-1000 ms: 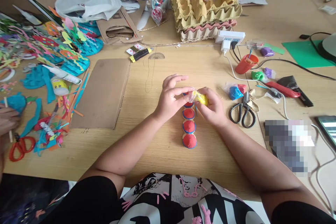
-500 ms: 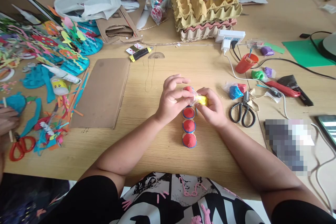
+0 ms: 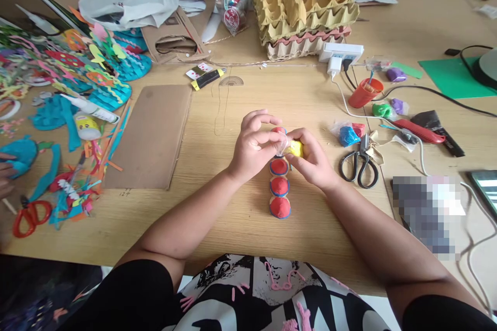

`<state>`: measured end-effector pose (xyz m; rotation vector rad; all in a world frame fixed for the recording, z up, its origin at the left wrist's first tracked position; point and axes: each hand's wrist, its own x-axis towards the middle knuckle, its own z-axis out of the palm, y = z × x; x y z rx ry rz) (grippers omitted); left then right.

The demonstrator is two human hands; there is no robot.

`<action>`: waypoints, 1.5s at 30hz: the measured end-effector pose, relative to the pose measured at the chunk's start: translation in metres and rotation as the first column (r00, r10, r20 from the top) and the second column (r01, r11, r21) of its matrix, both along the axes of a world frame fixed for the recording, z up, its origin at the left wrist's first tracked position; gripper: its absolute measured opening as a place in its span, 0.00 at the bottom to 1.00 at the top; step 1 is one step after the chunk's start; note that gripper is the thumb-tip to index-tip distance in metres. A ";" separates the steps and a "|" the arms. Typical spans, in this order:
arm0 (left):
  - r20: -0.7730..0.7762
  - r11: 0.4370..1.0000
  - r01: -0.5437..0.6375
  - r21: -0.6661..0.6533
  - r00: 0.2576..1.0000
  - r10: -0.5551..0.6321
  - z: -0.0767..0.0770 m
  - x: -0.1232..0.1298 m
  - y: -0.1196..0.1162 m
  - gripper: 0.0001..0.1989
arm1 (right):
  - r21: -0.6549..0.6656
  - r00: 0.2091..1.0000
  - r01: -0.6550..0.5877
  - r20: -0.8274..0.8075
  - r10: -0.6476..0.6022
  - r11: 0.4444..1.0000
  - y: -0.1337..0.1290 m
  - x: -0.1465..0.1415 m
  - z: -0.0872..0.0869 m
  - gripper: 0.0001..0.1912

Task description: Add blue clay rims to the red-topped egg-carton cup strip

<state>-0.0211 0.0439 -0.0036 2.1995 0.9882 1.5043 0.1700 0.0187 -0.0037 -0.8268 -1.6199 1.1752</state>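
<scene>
My left hand [image 3: 256, 145] pinches the clear plastic wrapper [image 3: 282, 144] between thumb and forefinger, its other fingers raised. Yellow modelling clay [image 3: 295, 148] sits at the wrapper's right end, gripped by the thumb and fingers of my right hand [image 3: 313, 159]. Both hands are held above a row of egg-carton cups [image 3: 279, 186] covered in red with blue rims. The row runs away from me on the wooden table; its far part is partly hidden by my hands.
Black-handled scissors [image 3: 360, 163] and blue clay [image 3: 348, 135] lie to the right, near a red cup [image 3: 365, 93]. Cardboard [image 3: 149, 137] lies left. Egg trays [image 3: 306, 15] are stacked behind. Another person's hand [image 3: 5, 171] is at far left beside red scissors [image 3: 31, 217].
The yellow clay and my right fingers have shifted slightly left, and more of the wrapper's clear end shows. At far left, the other person's hand has moved lower.
</scene>
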 end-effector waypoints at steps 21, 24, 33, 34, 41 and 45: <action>0.626 0.713 0.375 -0.592 0.771 0.115 0.001 0.000 0.005 0.20 | -0.304 0.910 0.125 -0.344 -0.231 0.944 0.008 -0.010 0.000 0.22; 0.520 0.838 0.229 -0.495 0.851 0.075 0.003 0.008 -0.003 0.21 | -0.287 0.912 0.164 -0.320 -0.256 0.944 0.009 -0.010 -0.002 0.24; 0.301 0.912 0.094 -0.400 0.953 0.033 -0.001 0.015 -0.013 0.23 | -0.224 0.936 0.200 -0.243 -0.253 0.954 0.008 -0.012 -0.011 0.24; 0.309 0.905 0.101 -0.414 0.951 0.035 0.000 0.015 -0.012 0.22 | -0.214 0.938 0.205 -0.237 -0.254 0.955 0.008 -0.011 -0.010 0.24; 0.308 0.924 0.110 -0.366 0.951 0.009 0.009 0.010 -0.011 0.21 | -0.234 0.962 0.081 -0.234 -0.137 0.969 0.011 -0.003 -0.001 0.21; 0.302 0.936 0.090 -0.340 0.953 0.018 0.007 0.010 -0.010 0.19 | -0.201 0.969 0.078 -0.214 -0.121 0.976 0.012 -0.003 0.001 0.17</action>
